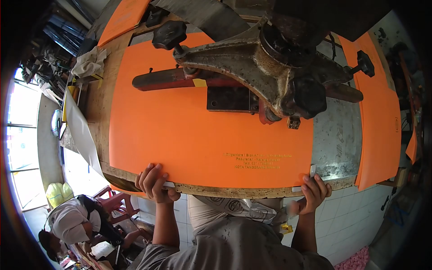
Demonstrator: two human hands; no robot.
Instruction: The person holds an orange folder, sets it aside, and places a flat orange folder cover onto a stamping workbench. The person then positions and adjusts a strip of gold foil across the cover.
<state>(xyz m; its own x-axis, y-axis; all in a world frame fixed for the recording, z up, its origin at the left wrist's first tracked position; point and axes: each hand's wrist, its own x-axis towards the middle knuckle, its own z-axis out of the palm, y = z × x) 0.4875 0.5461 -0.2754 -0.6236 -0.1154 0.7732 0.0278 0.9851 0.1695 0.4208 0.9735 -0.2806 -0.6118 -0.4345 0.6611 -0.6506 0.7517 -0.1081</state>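
Note:
A large orange card sheet [189, 135] lies flat under a heavy stamping press head [243, 54], with gold lettering near its front right corner. My left hand [155, 183] is closed at the sheet's front edge, its curled fingers on the card beside a small pale metal stop [169, 184]. At the front right corner my right hand [312, 193] is also closed, fingertips on the sheet's corner next to another metal stop [312, 170]. The thumb of that hand hangs below the table edge. A dark rectangular block [228, 98] under the press sits over the sheet.
Black knobs [169, 35] stick out from the press arms. More orange sheets [380, 121] are stacked at the right, and others [123, 20] at the back left. A crumpled cloth [90, 62] lies at the left. Another person [74, 220] sits low at the left.

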